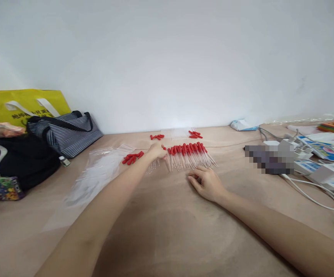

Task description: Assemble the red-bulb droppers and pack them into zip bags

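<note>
A row of clear thin droppers with red rubber bulbs [187,149] lies side by side on the brown tabletop [167,223]. My left hand [157,151] reaches to the row's left end, fingers closed near a red bulb; what they grip is too small to make out. My right hand [206,183] rests on the table just below the row, its fingers curled and partly hidden. Loose red bulbs [132,157] lie left of my left hand, with clear tubes [154,165] beneath it. Two more groups of red bulbs [157,137] [195,134] sit near the wall.
Clear plastic bags [97,169] lie at the left. Farther left stand a striped bag [68,132], a yellow bag [25,104] and a black bag [17,157]. Chargers [331,173], a white cable [313,196] and a pixelated dark object [266,158] are at the right.
</note>
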A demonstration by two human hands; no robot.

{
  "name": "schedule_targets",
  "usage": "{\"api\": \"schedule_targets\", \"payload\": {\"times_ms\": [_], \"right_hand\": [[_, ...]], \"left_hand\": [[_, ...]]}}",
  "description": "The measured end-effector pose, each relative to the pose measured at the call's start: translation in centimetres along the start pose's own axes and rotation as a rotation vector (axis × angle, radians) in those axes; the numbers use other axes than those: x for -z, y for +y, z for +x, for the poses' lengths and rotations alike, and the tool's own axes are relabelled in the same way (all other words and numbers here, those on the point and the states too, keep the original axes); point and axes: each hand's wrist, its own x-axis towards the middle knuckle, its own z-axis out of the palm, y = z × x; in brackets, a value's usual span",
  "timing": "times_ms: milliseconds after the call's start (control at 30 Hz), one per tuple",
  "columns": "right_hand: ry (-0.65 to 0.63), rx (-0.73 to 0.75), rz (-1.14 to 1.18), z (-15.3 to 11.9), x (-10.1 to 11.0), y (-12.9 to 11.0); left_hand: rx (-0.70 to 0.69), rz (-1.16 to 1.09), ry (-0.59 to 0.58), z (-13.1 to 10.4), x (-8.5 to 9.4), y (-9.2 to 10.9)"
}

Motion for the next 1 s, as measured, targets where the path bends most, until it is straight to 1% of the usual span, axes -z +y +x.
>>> {"api": "schedule_targets", "payload": {"times_ms": [133,233,300,367,467,533,567,667,733,833,900,1000], "right_hand": [[-0.021,-0.008,-0.003,0.1,0.1,-0.2],[-0.025,-0.007,-0.012,0.1,0.1,-0.3],[-0.027,-0.01,-0.012,0.1,0.1,-0.3],[-0.028,-0.011,-0.005,0.1,0.1,-0.3],[-0.027,0.001,0.012,0.1,0.1,-0.4],[-0.026,0.018,0.017,0.2,0.1,-0.5],[-0.024,0.03,0.014,0.3,0.1,-0.5],[-0.008,0.086,-0.027,0.5,-0.2,-0.7],[0.008,0.144,-0.058,0.6,-0.4,-0.9],[0.028,0.236,-0.066,0.6,-0.6,-1.1],[0.037,0.266,-0.063,0.6,-0.6,-1.2],[0.046,0.276,-0.063,0.6,-0.6,-1.1]], "left_hand": [[0.014,0.132,0.02,1.0,-0.8,-0.1],[-0.017,0.235,0.058,0.8,-0.3,-0.2],[-0.069,0.307,0.099,0.2,0.9,-0.6],[-0.129,0.376,0.144,-0.8,2.6,-1.5],[-0.161,0.478,0.215,-2.9,5.0,-3.7],[-0.157,0.551,0.235,-4.4,6.0,-5.4],[-0.165,0.652,0.228,-5.0,6.3,-6.2],[-0.14,0.803,0.151,-5.9,6.2,-7.8],[-0.138,0.823,0.134,-6.0,5.7,-8.2],[-0.149,0.833,0.162,-5.7,4.9,-8.0],[-0.139,0.826,0.187,-5.6,4.6,-7.6],[-0.087,0.779,0.307,-5.5,4.5,-7.3]]}}
